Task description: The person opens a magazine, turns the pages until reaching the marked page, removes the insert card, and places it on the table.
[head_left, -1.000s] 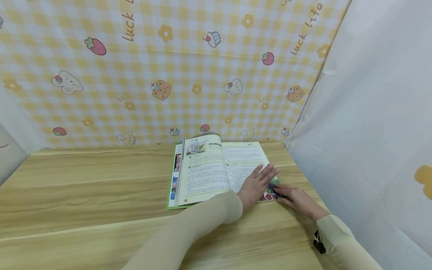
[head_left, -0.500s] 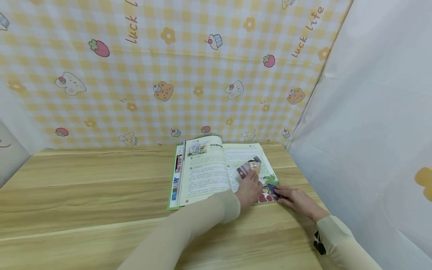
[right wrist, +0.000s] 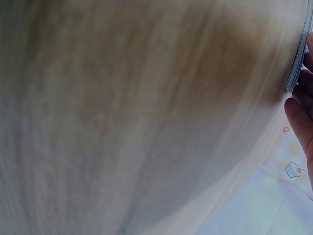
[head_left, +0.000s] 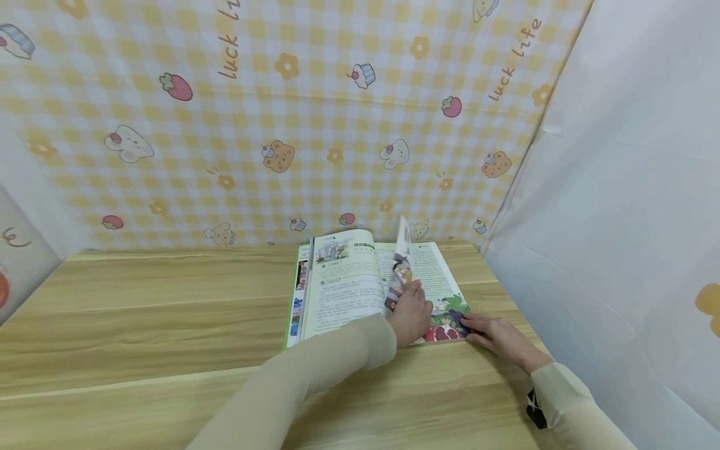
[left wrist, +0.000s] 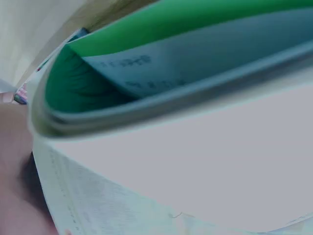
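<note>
The open book (head_left: pixel 360 284) lies near the table's (head_left: pixel 140 325) far right corner, spine running away from me, and my left hand (head_left: pixel 409 315) pinches one page (head_left: pixel 400 262) lifted nearly upright. My right hand (head_left: pixel 495 337) rests with straight fingers on the illustrated lower right corner. Only my left wrist view shows the green cover (left wrist: pixel 161 29) curling under the pale pages.

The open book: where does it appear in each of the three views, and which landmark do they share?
Head: the open book lies right of centre on the wooden table, one page lifted by the left hand.
Left wrist: its curled pages fill the frame.
Right wrist: only its page edges show at the right border.
Shared landmark: the book's page edges.
</note>
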Tool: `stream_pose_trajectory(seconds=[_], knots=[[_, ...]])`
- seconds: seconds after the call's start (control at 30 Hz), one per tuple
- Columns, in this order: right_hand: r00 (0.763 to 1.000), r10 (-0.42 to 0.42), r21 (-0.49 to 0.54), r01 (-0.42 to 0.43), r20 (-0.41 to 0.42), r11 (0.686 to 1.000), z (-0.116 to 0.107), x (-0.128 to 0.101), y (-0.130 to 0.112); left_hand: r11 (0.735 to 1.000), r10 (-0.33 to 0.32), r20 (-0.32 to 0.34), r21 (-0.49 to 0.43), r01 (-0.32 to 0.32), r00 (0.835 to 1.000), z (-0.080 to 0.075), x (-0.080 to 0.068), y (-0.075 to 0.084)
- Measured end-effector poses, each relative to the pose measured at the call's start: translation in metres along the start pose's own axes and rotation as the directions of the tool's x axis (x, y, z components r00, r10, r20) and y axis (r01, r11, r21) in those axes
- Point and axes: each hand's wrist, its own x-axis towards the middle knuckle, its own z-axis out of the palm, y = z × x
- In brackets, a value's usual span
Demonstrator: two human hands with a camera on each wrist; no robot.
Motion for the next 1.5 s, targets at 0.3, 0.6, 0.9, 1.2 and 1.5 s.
stream_pose_trajectory(seconds=[0.3,0.6,0.9,1.2,1.5], knots=[[1.000,0.004,-0.005,-0.004,0.012,1.000,0.000,-0.001,0.003,0.994,-0.016,0.144,-0.107,0.032,0.989,-0.002,-0.020,-0.014],[1.000,-0.025,-0.010,0.025,0.012,1.000,-0.002,0.001,0.001,0.942,-0.102,0.085,-0.312,0.124,0.991,0.009,-0.030,-0.023],[1.000,-0.019,0.011,0.019,0.024,1.000,-0.002,0.002,0.002,0.924,-0.109,0.072,-0.362,0.127,0.992,0.019,-0.048,-0.034],[0.999,-0.002,0.028,0.001,0.043,1.000,-0.002,0.003,0.005,0.802,-0.138,0.033,-0.582,0.131,0.990,0.039,-0.068,-0.047],[0.999,-0.014,0.016,0.013,0.037,1.000,-0.002,0.002,0.008,0.763,-0.154,0.055,-0.627,0.154,0.987,0.055,-0.086,-0.053]])
